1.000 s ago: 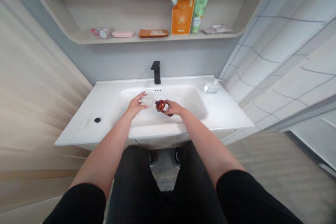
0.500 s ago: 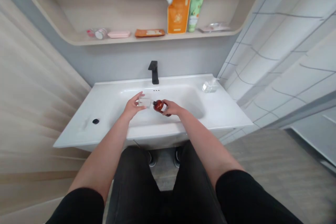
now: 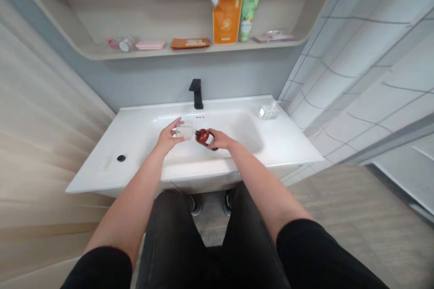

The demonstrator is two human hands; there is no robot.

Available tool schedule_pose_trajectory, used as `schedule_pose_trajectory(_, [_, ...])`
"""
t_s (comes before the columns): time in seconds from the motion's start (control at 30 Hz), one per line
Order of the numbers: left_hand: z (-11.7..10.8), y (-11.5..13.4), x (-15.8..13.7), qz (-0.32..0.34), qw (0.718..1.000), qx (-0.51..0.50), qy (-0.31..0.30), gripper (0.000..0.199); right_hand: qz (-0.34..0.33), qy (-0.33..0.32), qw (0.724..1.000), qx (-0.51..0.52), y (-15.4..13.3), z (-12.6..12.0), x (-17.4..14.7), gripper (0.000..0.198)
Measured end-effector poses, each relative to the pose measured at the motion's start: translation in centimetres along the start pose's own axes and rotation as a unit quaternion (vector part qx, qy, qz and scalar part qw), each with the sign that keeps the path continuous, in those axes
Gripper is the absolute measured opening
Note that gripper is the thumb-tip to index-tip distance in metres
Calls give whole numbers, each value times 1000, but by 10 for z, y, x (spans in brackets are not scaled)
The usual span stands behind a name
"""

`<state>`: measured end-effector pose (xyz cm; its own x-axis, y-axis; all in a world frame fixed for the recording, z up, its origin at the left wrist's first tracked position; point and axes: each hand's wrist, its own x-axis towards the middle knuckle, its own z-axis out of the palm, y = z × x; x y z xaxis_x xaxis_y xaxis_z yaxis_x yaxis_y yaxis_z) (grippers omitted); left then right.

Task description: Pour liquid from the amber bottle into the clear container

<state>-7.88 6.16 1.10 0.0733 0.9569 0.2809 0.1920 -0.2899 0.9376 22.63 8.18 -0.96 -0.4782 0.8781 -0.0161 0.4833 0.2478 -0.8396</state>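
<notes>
Over the white sink basin (image 3: 237, 126), my left hand (image 3: 168, 137) is closed around a clear, see-through container (image 3: 185, 132) tipped on its side, its narrow end toward the right. My right hand (image 3: 219, 139) grips a reddish-brown bottle (image 3: 203, 136) with a pale label. The bottle is tilted, and its dark neck meets or almost meets the container's narrow end; I cannot tell whether they touch. Whether liquid passes between them is too small to see. A small black cap (image 3: 121, 158) lies on the counter left of the basin.
A black faucet (image 3: 196, 94) rises behind the basin. At the counter's back right stands a clear pump bottle (image 3: 269, 111). On the shelf (image 3: 152, 55) above are an orange pouch (image 3: 226, 20), a green tube (image 3: 249, 17), a pink box (image 3: 150, 45) and other small items.
The camera view has shifted slightly, so everything sits a little further left. Both hands keep their hold, with the bottle and container still neck to neck.
</notes>
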Motion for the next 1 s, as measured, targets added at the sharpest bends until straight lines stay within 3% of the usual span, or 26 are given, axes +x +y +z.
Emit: schedule_pose_trajectory(1.0, [-4, 29, 15, -1, 997, 74, -18, 107, -16, 24, 1000, 12, -12, -4, -9, 74])
